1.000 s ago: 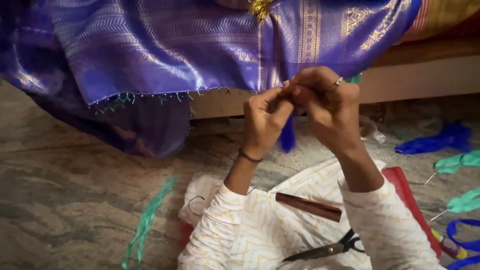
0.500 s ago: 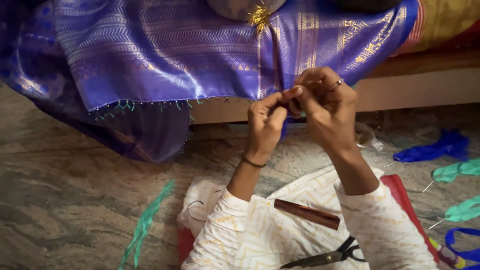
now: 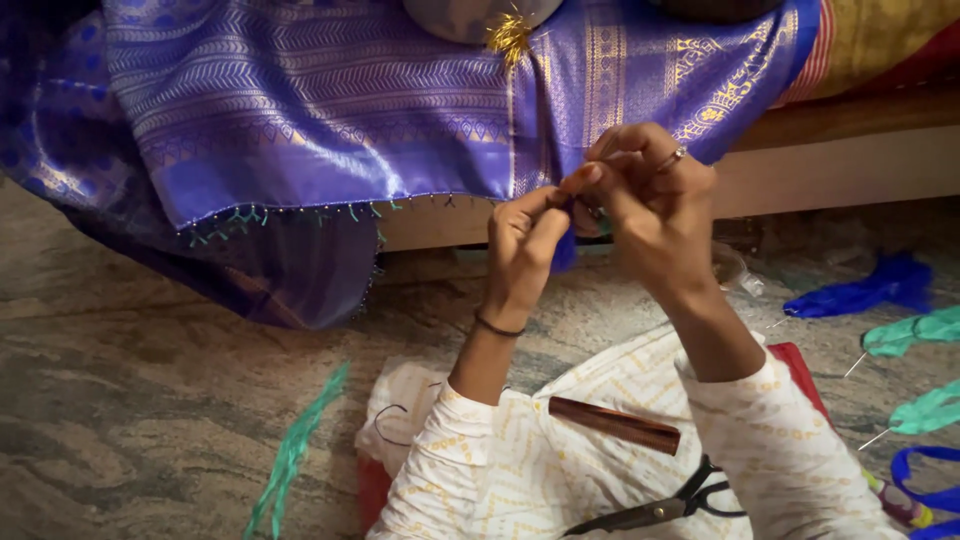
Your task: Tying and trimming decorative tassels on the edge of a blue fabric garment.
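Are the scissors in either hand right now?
No. The scissors lie on the lap, while both the left hand and the right hand pinch the purple cloth edge.

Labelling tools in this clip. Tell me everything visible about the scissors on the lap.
The black-handled scissors with dark metal blades lie flat on the person's lap, on the white patterned cloth. The blades look closed and point left toward the bottom edge; the looped handles lie to the right, partly hidden by the right sleeve. No hand touches them. A brown wooden stick lies just above them, apart.

Purple gold-patterned cloth [image 3: 330,110]
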